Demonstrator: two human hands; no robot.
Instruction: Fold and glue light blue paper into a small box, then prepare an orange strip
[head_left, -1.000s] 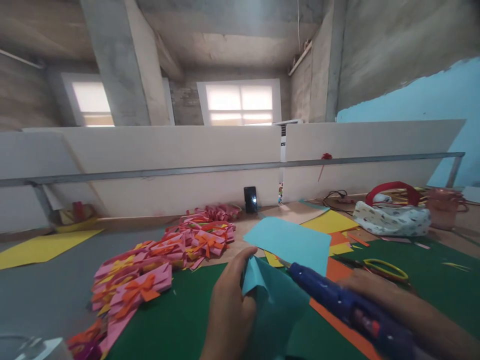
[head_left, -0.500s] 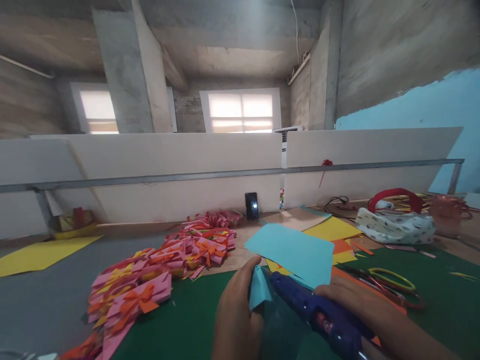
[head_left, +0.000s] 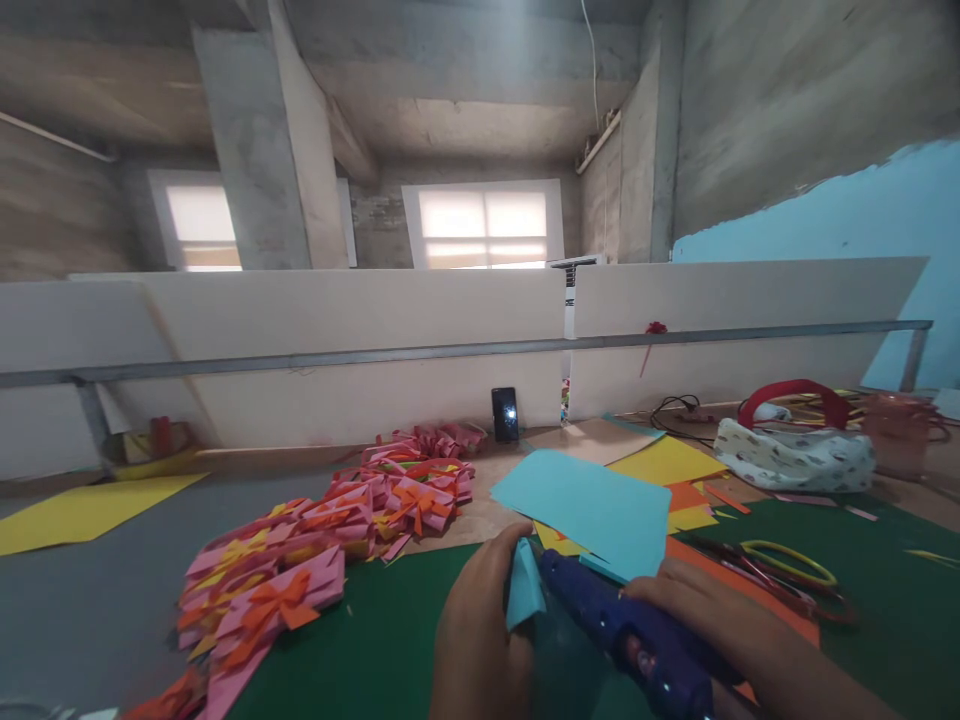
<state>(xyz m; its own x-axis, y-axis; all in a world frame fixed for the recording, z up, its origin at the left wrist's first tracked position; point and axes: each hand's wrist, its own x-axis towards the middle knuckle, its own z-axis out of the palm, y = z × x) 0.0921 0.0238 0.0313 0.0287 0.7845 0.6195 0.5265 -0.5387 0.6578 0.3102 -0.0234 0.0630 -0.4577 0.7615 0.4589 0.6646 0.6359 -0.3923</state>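
My left hand (head_left: 472, 630) is closed on a folded piece of light blue paper (head_left: 523, 585), its thumb pressed on the fold. Wrapped round a dark blue glue gun (head_left: 615, 625), my right hand (head_left: 712, 615) keeps the nozzle right beside the folded paper. Both hands are low at the front, over a green mat (head_left: 360, 650). A flat sheet of light blue paper (head_left: 589, 505) lies just behind them.
Several pink paper pieces with orange bows (head_left: 322, 540) are piled at the left. Yellow and orange sheets (head_left: 667, 465), scissors with yellow handles (head_left: 787, 565), a patterned pouch (head_left: 795, 455) and a phone (head_left: 505, 413) lie by the white partition (head_left: 337, 340).
The glue gun has moved left and closer to the folded paper. The paper in my left hand is now bunched smaller under my thumb.
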